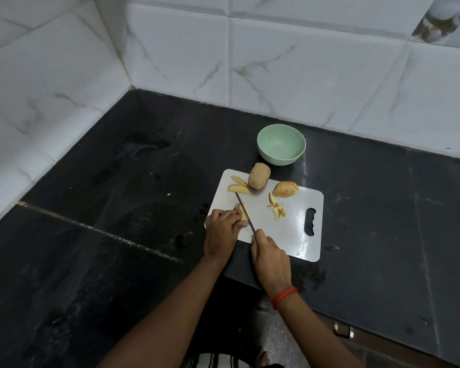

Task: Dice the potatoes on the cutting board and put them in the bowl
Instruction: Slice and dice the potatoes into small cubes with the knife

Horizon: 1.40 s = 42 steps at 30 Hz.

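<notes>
Currently the left hand point(222, 225) pins a potato slice point(243, 209) at the cutting board's point(290, 235) near-left corner. The right hand point(270, 254) grips the knife point(246, 214), blade right beside the left fingertips point(241, 223). Risk: slice slips, blade nicks a finger. Bowl point(281, 144) holds no dice yet.

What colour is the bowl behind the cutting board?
Pale green bowl, seen in the head view.
</notes>
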### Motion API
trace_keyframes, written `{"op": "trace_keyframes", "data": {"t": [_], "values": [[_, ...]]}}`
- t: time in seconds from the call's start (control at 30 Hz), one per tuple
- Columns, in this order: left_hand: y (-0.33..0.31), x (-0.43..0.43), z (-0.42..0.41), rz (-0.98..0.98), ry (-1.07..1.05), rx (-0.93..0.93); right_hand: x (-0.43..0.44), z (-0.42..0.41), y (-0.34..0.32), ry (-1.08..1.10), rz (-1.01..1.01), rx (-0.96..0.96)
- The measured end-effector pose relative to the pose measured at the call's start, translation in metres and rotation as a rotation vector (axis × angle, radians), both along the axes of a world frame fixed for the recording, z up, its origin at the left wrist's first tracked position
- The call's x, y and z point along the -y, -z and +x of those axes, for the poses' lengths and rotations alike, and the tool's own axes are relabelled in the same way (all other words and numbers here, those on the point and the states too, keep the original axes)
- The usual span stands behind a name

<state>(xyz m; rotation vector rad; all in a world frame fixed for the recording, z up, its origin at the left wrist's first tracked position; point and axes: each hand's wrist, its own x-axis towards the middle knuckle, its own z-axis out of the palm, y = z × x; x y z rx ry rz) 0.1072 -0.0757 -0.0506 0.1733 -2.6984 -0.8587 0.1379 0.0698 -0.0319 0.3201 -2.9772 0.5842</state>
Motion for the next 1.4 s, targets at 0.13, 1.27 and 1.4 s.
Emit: {"op": "trace_keyframes", "data": {"t": [0.13,1.27,1.4], "values": [[-0.001,0.0,0.0,-0.002,0.003,-0.004,-0.001,0.001,-0.002,0.007,0.003,0.006],[0.004,0.0,-0.001,0.117,-0.067,0.051,-0.052,0.079,-0.026,-0.025,0.077,0.24],[0.006,0.001,-0.001,0.131,-0.059,0.038,-0.048,0.085,-0.023,0.024,-0.049,0.101]]}}
